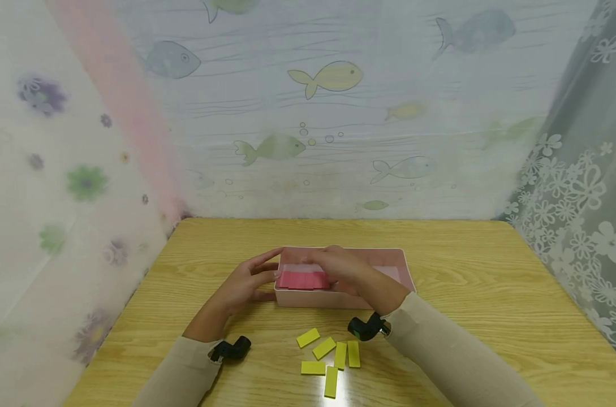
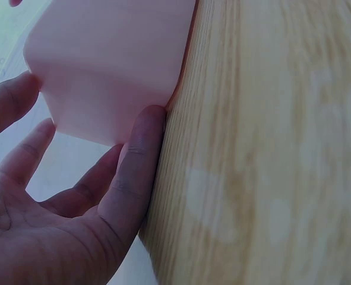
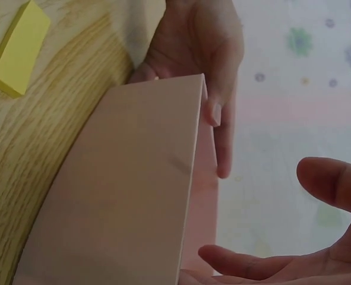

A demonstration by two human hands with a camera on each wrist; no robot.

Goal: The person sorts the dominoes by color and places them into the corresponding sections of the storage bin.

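A long pink box [image 1: 308, 299] without a lid stands on the wooden table. At its left end, my left hand [image 1: 242, 285] has its fingers spread against the end wall and corners, as the left wrist view shows [image 2: 74, 225]. A row of bright pink blocks [image 1: 300, 280] sits packed in the box's left part. My right hand [image 1: 340, 268] reaches over the front wall, just right of this row. In the right wrist view, thumb and finger [image 3: 240, 264] stand wide apart above the rim, with nothing seen between them. Its lower fingers are hidden there.
Several yellow blocks [image 1: 313, 368] lie loose on the table [image 1: 465, 339] in front of the box. Behind the table hangs a curtain with fish [image 1: 333, 76], and patterned cloths flank both sides. Each wrist carries a small black camera [image 1: 366, 328].
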